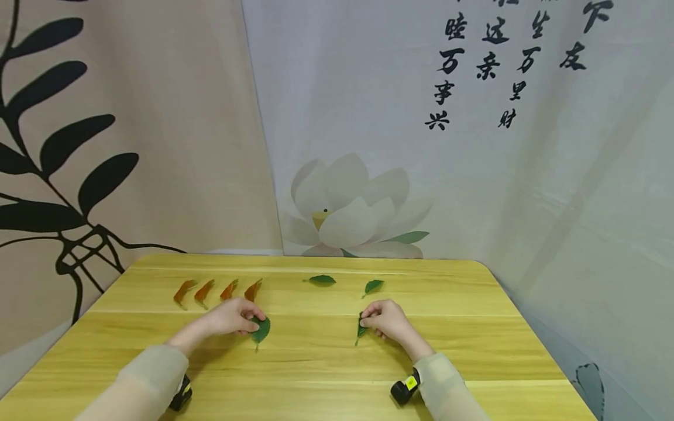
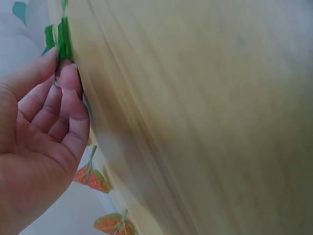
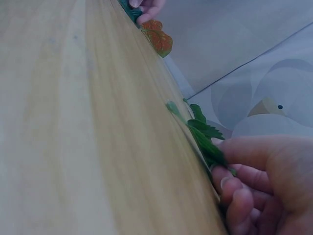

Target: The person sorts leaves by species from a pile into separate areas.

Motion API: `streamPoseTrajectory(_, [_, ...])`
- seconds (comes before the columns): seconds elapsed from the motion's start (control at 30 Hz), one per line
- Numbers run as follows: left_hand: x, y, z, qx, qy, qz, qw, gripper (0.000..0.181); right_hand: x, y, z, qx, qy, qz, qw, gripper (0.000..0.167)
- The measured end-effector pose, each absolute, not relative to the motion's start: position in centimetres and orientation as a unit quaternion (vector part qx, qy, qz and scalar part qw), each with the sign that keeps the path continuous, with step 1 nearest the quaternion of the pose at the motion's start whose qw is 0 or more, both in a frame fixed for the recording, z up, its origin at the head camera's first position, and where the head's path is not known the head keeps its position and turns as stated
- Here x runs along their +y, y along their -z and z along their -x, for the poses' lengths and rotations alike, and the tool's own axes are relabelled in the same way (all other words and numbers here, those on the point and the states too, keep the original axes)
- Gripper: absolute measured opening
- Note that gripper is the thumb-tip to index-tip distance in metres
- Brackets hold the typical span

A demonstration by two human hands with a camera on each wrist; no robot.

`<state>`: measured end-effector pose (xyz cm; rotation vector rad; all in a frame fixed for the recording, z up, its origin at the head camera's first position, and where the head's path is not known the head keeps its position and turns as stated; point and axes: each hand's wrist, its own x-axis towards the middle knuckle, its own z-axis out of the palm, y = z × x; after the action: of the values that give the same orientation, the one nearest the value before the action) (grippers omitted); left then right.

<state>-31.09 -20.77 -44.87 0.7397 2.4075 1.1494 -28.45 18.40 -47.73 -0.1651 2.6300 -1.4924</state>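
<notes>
Between thumb and fingers my left hand (image 1: pixel 235 316) pinches a green leaf (image 1: pixel 261 331), its stem pointing toward me. Farther right, my right hand (image 1: pixel 388 321) pinches another green leaf (image 1: pixel 360 328) in the same way, low over the wooden table. In the right wrist view that leaf (image 3: pixel 206 139) shows toothed edges. In the left wrist view the left leaf (image 2: pixel 63 41) sits at the fingertips, partly covered by them. Several orange-red leaves (image 1: pixel 203 293) lie in a row beyond my left hand. Two loose green leaves, one at centre (image 1: pixel 322 280) and one at right (image 1: pixel 373 287), lie farther back.
The wooden table (image 1: pixel 305 380) ends at a far edge against a hanging cloth backdrop (image 1: pixel 368 88) with a printed lotus and dark characters. Black wrist devices, one on the left (image 1: pixel 181 394) and one on the right (image 1: pixel 405 389), sit under the sleeves.
</notes>
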Motion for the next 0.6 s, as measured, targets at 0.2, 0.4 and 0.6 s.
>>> streamPoseTrajectory(0.2, [-20.99, 45.06, 31.13, 0.874, -0.379, -0.262, 0.157, 0.029, 18.38, 47.73, 28.42, 0.869, 0.490, 0.055, 0.054, 0.007])
streamPoseTrajectory(0.4, [-20.96, 45.31, 31.11, 0.895, -0.333, -0.278, 0.106, 0.040, 18.43, 47.63, 28.37, 0.867, 0.492, 0.055, 0.057, 0.008])
streamPoseTrajectory(0.6, [-21.01, 45.46, 30.95, 0.898, -0.326, -0.279, 0.093, 0.030, 18.40, 47.61, 28.52, 0.866, 0.493, 0.048, 0.059, 0.007])
